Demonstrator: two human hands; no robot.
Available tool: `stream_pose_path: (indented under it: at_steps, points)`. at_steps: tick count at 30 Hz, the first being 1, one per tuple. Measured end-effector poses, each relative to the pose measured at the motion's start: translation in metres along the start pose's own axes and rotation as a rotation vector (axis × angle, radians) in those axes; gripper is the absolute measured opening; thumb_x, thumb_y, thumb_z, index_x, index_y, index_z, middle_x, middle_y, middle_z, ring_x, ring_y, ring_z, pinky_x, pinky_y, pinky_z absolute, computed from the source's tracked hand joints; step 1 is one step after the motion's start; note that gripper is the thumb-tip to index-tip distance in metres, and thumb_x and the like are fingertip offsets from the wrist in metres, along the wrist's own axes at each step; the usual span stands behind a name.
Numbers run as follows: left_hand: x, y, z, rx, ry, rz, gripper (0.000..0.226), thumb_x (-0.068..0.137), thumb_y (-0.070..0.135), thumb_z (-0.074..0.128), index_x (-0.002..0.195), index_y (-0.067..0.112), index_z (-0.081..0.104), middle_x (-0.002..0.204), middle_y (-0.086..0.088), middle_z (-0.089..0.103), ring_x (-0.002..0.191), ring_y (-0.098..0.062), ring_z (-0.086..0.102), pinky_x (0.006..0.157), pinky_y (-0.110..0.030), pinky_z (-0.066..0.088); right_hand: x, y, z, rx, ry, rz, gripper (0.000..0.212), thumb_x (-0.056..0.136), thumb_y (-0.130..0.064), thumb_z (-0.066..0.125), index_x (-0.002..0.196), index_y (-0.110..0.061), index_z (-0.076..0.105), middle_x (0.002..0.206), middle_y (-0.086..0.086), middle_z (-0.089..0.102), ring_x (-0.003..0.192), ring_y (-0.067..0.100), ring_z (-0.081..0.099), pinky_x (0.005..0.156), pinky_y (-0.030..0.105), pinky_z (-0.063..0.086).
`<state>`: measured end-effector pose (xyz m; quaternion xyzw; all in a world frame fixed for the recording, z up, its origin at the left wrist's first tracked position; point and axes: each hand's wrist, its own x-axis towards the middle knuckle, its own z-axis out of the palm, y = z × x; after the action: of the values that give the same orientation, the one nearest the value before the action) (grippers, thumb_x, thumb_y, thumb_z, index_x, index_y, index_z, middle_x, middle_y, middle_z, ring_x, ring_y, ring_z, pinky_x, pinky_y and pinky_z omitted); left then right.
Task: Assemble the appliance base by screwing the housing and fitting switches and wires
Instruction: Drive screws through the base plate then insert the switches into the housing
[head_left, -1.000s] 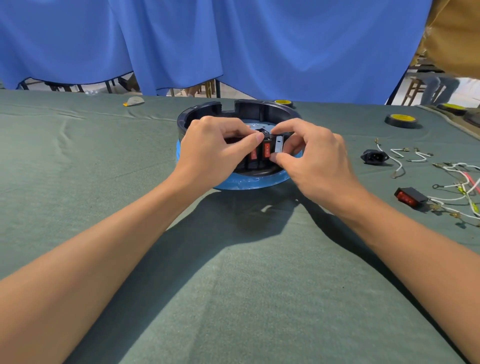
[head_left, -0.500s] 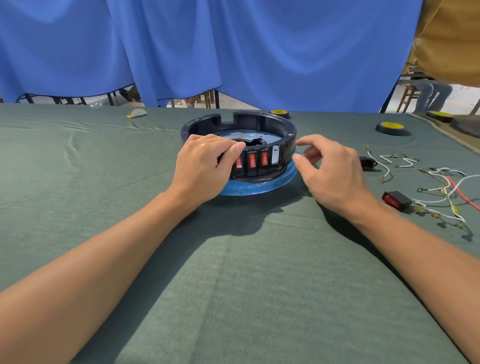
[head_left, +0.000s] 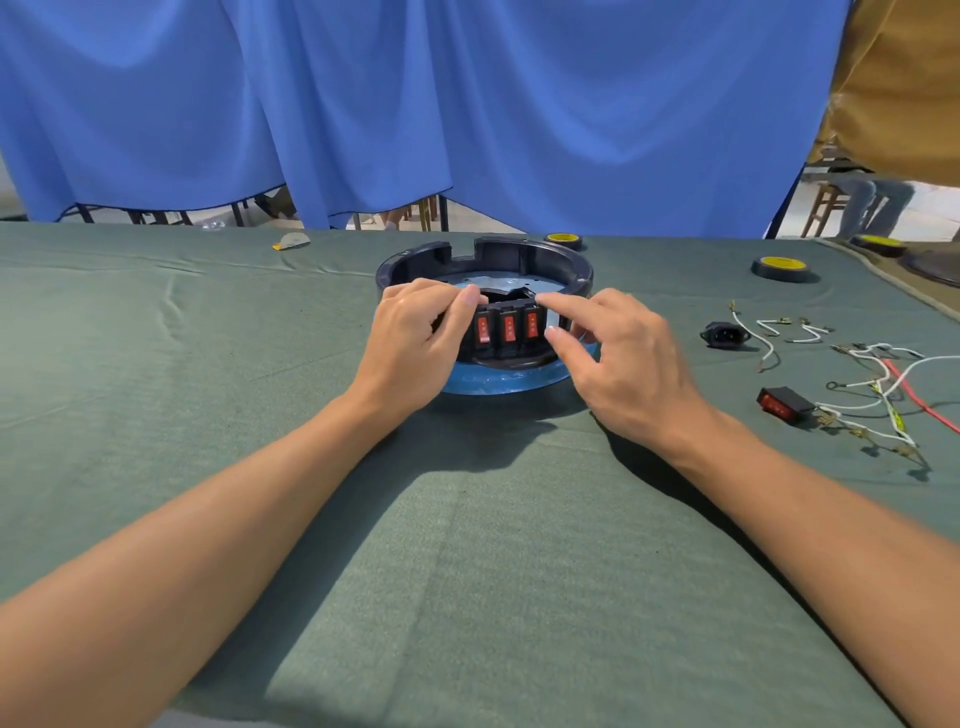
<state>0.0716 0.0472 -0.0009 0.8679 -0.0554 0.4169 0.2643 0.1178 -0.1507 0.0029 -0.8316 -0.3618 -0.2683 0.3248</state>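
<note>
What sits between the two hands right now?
Three red switches, side by side in the housing's near wall, lie between the left hand and right hand; the head view shows it.
</note>
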Motion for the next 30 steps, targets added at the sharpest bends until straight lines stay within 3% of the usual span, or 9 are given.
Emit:
stream_pose_path:
  at_steps: [3,6,11,16,19,21,24,27,30]
  points:
    - [0.001,-0.001,0.002,-0.002,0.023,0.015,0.052,0.1,0.03,0.042,0.076,-0.009,0.067,0.074,-0.011,0.071,0.083,0.017,0.054,0.085,-0.023,0.037,0.002,0.001,0.001,0.01,-0.002,0.021,0.034,0.096,-0.026,0.055,0.129,-0.03,0.062,0.088,-0.007,0.054,0.092,0.016,0.052,0.08,0.039,0.049]
    - [0.001,0.003,0.004,0.015,0.05,0.01,0.05,0.1,0.029,0.043,0.077,-0.007,0.069,0.072,-0.01,0.071,0.081,0.001,0.057,0.084,-0.019,0.033,0.003,0.003,0.0,-0.012,-0.031,0.037,0.039,0.096,-0.021,0.053,0.132,-0.034,0.059,0.09,-0.009,0.052,0.093,0.014,0.049,0.075,0.034,0.045]
    - [0.006,0.031,0.01,0.228,0.066,0.183,0.031,0.098,0.03,0.05,0.098,0.01,0.073,0.098,0.0,0.075,0.097,-0.02,0.065,0.089,-0.033,0.035,0.001,0.002,-0.008,-0.062,-0.14,0.022,0.048,0.093,-0.019,0.05,0.139,-0.035,0.049,0.097,-0.006,0.052,0.097,0.016,0.049,0.077,0.036,0.045]
    - [0.014,0.062,0.032,0.44,-0.04,0.286,0.034,0.098,0.034,0.047,0.103,0.01,0.071,0.101,-0.002,0.075,0.092,-0.025,0.068,0.085,-0.038,0.039,0.007,0.016,-0.033,-0.125,-0.099,0.11,0.033,0.092,-0.018,0.049,0.121,-0.025,0.064,0.101,0.004,0.064,0.102,0.027,0.056,0.085,0.045,0.049]
    - [0.015,0.066,0.042,0.548,-0.127,0.272,0.032,0.1,0.028,0.041,0.096,0.01,0.066,0.091,-0.004,0.073,0.084,-0.029,0.067,0.08,-0.038,0.039,0.005,0.035,-0.056,-0.316,-0.241,0.213,0.028,0.092,-0.024,0.05,0.113,-0.026,0.067,0.109,0.005,0.066,0.108,0.028,0.056,0.09,0.046,0.049]
    - [0.014,0.064,0.045,0.552,-0.158,0.246,0.016,0.091,0.011,0.054,0.099,0.007,0.067,0.094,-0.006,0.073,0.084,-0.033,0.068,0.077,-0.039,0.044,0.0,0.047,-0.073,-0.437,-0.36,0.257,0.028,0.093,-0.029,0.049,0.115,-0.027,0.066,0.116,0.004,0.065,0.112,0.027,0.055,0.094,0.043,0.047]
    - [0.013,0.064,0.046,0.543,-0.16,0.189,0.038,0.077,-0.002,0.065,0.113,0.006,0.071,0.108,-0.008,0.074,0.093,-0.032,0.071,0.075,-0.038,0.054,-0.006,0.06,-0.098,-0.519,-0.507,0.353,0.029,0.092,-0.034,0.054,0.119,-0.029,0.065,0.124,0.002,0.063,0.116,0.024,0.054,0.094,0.036,0.044]
    - [0.014,0.063,0.046,0.49,-0.131,0.199,0.041,0.077,-0.004,0.065,0.117,0.007,0.071,0.112,-0.008,0.073,0.094,-0.033,0.072,0.069,-0.037,0.056,-0.008,0.063,-0.116,-0.513,-0.667,0.489,0.037,0.089,-0.041,0.062,0.124,-0.03,0.06,0.122,0.001,0.062,0.104,0.02,0.052,0.086,0.032,0.041]
    - [0.013,0.06,0.042,0.453,-0.077,0.225,0.025,0.084,0.0,0.062,0.105,0.007,0.074,0.097,-0.007,0.077,0.087,-0.033,0.072,0.067,-0.036,0.053,-0.009,0.058,-0.118,-0.518,-0.748,0.517,0.044,0.087,-0.041,0.066,0.128,-0.03,0.056,0.112,-0.002,0.061,0.096,0.016,0.046,0.083,0.03,0.041]
